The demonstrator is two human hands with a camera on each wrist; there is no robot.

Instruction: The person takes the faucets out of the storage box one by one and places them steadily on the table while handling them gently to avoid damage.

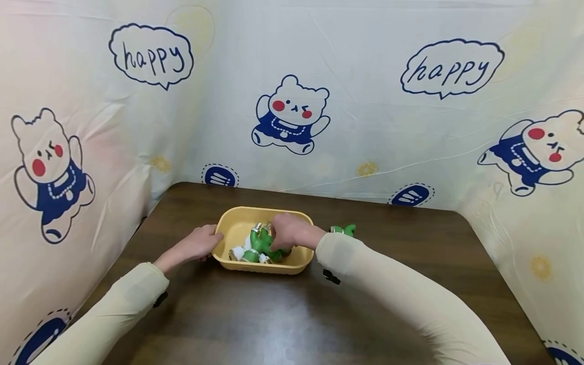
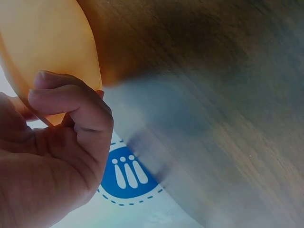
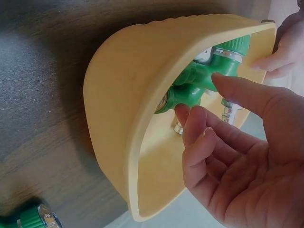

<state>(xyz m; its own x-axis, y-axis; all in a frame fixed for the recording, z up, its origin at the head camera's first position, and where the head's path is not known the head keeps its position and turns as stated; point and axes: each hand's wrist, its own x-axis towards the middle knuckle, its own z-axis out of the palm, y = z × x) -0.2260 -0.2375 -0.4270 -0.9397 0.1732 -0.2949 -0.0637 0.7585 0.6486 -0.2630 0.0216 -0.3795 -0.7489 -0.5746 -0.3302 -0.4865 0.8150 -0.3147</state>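
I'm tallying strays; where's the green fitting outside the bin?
In the head view, the green fitting lies beyond the right sleeve, right of the yellow bin.

The desk (image 1: 274,314) and curtain (image 1: 365,126) are viewed from the head, forward and down, from farthest off. The tray (image 2: 52,38) is seen close up past the left hand (image 2: 66,128) from one wrist, past the right hand (image 3: 247,156) from the other. Tray and both hands are shared by head and right-wrist views.
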